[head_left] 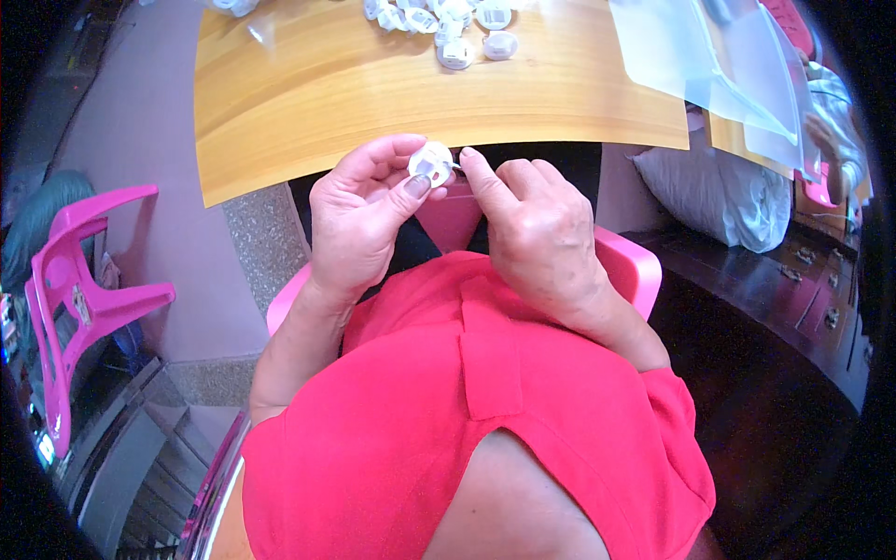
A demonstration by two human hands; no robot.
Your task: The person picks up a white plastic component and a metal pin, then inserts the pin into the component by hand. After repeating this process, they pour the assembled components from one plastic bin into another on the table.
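Note:
My left hand (359,219) pinches a small round white plastic part (431,163) between thumb and fingers, just below the near edge of the wooden table (373,93). My right hand (532,229) is closed, its fingertips pressed to the right side of the same part, gripping something thin and metallic that I cannot make out. Both hands hover over my lap, above my red shirt. Several more white plastic parts (457,33) lie in a cluster at the far side of the table.
Clear plastic bags (719,65) lie on the table's right end. A pink plastic chair (79,289) is tipped over at left. I sit on a pink seat (630,266). A white sack (723,196) and dark wooden furniture (793,299) stand at right.

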